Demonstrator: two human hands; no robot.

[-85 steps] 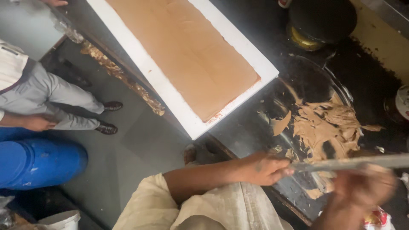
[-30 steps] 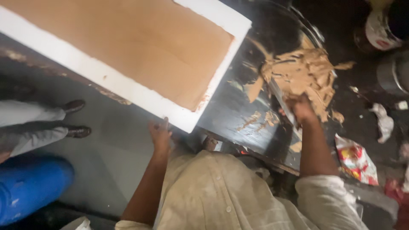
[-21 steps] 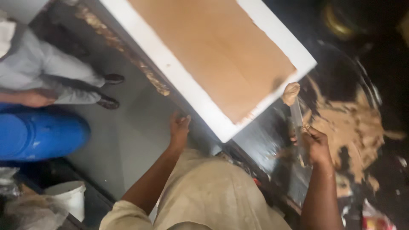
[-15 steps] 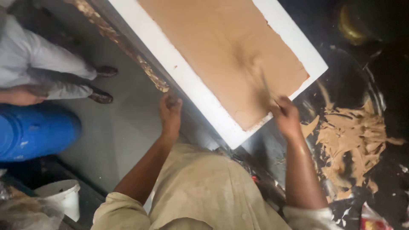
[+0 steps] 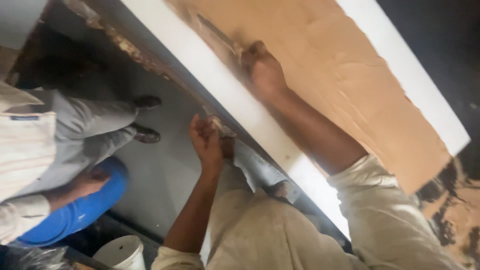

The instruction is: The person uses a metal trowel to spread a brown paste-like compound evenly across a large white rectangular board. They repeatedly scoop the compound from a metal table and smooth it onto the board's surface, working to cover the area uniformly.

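A long white slab point(image 5: 225, 90) runs diagonally across the view, and a flat tan sheet point(image 5: 350, 85) like rolled dough lies on it. My right hand point(image 5: 262, 70) reaches over the sheet and grips a thin metal blade point(image 5: 217, 35) that lies flat on the sheet near its left edge. My left hand point(image 5: 205, 137) rests against the dark underside edge of the table, below the slab, its fingers curled with nothing clearly in them. My pale sleeves and shirt fill the lower right.
Another person in grey trousers point(image 5: 75, 125) and dark shoes point(image 5: 145, 134) stands at the left, one hand on a blue barrel point(image 5: 80, 212). A white bucket point(image 5: 122, 252) sits on the floor below. Tan scraps point(image 5: 457, 210) lie on the dark surface at lower right.
My right hand has moved with the blade from the scrap pile across the tan sheet to its far left part. My left hand has come up from my side to the table edge.
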